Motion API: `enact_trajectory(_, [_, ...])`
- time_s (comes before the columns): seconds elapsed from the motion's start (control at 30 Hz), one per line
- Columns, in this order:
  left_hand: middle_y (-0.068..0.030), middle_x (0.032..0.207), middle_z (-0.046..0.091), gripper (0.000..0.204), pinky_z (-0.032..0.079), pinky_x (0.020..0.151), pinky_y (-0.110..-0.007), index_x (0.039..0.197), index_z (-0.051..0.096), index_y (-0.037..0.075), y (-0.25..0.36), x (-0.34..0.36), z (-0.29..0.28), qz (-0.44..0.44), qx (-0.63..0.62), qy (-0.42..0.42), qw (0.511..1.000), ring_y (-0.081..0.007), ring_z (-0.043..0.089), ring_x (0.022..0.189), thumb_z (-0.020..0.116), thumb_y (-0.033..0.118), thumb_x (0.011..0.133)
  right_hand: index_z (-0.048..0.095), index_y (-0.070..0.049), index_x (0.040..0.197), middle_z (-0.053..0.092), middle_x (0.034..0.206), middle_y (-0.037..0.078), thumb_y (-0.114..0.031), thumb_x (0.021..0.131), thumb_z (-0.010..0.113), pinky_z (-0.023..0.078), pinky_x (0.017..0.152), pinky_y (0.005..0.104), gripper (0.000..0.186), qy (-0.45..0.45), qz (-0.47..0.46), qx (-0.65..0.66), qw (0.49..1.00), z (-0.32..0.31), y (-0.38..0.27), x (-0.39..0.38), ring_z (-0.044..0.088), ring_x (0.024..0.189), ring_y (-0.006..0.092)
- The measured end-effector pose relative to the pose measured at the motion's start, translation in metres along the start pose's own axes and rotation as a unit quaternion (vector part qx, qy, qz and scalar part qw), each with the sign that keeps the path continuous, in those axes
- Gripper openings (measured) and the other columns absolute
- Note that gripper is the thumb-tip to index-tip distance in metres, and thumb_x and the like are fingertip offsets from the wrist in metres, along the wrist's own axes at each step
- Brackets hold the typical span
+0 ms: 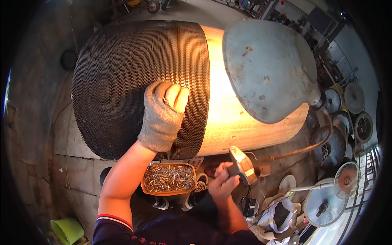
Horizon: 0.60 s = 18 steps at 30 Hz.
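Note:
A large drum lies across in front of me, its left part wrapped in rows of dark toothed wire (118, 81) and its right part bare pale wood (241, 139). My left hand (165, 114), in a worn grey glove with some fingertips bare, rests against the wire rows near their right edge. Its fingers are curled together, and whatever small thing they may pinch is too small to make out. Lower right, my bare right hand (223, 183) grips a hammer (244, 165), its head raised beside the drum's near side. An orange box (168, 192) full of loose nails sits between my arms.
A big grey lamp shade (269, 69) on a bent arm (328, 134) hangs over the drum's right part, lighting it brightly. Discs and reels (324, 206) stand along the right. A white sack (281, 214) lies lower right, a green bucket (67, 231) lower left.

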State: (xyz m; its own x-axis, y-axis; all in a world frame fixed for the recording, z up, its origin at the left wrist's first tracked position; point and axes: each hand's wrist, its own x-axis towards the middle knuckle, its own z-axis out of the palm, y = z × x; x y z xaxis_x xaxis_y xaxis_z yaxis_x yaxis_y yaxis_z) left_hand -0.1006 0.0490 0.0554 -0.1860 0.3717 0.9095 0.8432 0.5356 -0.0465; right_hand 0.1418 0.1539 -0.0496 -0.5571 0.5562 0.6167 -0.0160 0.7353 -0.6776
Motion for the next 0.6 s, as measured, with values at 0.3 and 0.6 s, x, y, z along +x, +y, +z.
enact_trajectory(0.3, [-0.0155,0.111,0.063,0.024,0.05,0.097,-0.05,0.105,0.07,0.001,-0.013,0.017,0.008,0.002,0.018,-0.011,1.0,-0.0366,0.06,0.11,0.072,0.003,0.081,0.063,0.004,0.116,0.066,0.084,0.018,-0.004,0.092,0.065,0.053,0.06,0.0432,0.025,-0.026,-0.071,0.023,0.997,-0.005,-0.016,0.028,0.064,0.066,0.0378])
enact_trajectory(0.6, [-0.0125,0.1,0.063,0.031,0.052,0.086,-0.048,0.11,0.066,0.002,0.02,0.019,-0.007,0.027,-0.01,-0.02,0.999,-0.0323,0.061,0.095,0.07,0.001,0.08,0.058,0.0,0.112,0.069,0.089,0.027,-0.023,0.102,0.065,0.052,0.064,0.054,0.026,-0.063,0.15,-0.024,0.986,0.002,0.012,-0.013,0.067,0.078,0.0499])
